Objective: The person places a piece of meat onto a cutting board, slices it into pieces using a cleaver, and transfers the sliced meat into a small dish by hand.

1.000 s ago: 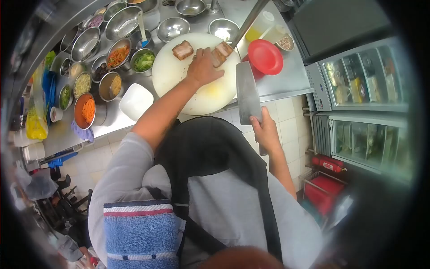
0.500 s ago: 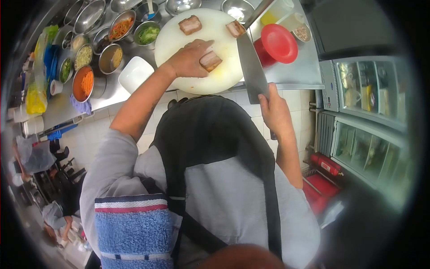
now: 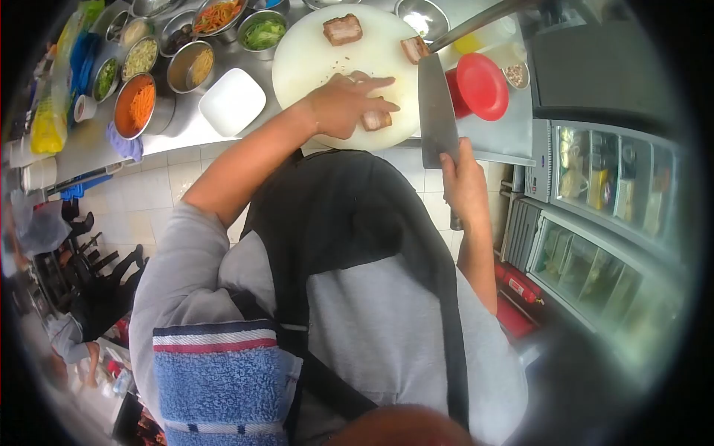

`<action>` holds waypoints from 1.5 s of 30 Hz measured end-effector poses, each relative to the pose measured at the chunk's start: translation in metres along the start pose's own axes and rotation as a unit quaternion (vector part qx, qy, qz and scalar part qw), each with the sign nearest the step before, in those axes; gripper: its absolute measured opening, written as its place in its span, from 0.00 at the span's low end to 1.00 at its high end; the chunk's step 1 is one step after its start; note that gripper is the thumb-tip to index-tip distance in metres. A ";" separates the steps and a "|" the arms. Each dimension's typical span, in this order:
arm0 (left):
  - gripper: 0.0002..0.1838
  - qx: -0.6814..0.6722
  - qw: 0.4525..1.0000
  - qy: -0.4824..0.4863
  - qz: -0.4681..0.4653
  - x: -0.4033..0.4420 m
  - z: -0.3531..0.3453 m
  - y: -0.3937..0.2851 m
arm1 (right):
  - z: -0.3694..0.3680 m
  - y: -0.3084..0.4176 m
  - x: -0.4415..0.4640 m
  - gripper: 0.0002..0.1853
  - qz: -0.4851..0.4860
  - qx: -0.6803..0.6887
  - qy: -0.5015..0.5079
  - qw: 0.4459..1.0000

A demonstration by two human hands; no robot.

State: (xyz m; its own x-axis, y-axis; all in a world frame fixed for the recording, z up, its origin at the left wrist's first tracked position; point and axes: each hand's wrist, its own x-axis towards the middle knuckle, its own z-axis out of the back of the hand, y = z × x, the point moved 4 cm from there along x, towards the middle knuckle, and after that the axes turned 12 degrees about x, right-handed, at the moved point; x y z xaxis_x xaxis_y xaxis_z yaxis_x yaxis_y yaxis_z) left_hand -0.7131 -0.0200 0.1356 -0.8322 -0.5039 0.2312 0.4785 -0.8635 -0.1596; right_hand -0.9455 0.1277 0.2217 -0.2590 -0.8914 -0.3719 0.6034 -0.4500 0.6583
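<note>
My left hand is over the near part of the round white cutting board, its fingers spread and touching a piece of meat. Another piece of meat lies at the board's far side, and a third at its right edge. In my right hand is the handle of a broad cleaver. The blade points away from me beside the board's right edge, its flat side facing up. A red round container stands just right of the blade.
Left of the board are a white square bowl and metal bowls with shredded carrot and sliced greens. A metal pole slants at the upper right. Glass-doored fridges stand to the right. Another person is at the lower left.
My left hand has gone from the far meat pieces to the near one, which now lies at the board's near side. The cleaver stays in my right hand. The view has shifted.
</note>
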 end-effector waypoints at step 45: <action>0.27 -0.120 0.973 -0.048 0.191 -0.022 -0.032 0.015 | -0.066 0.046 0.026 0.12 0.063 -0.255 0.136 0.955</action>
State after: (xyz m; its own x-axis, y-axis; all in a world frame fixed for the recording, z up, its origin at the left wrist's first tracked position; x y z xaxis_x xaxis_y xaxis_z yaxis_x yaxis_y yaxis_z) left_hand -0.6967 -0.0214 0.0974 -0.5714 -0.7965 0.1976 0.6587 -0.5888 -0.4684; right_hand -0.8743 0.0877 0.1989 0.0040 -0.8586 -0.5126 0.9242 -0.1926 0.3298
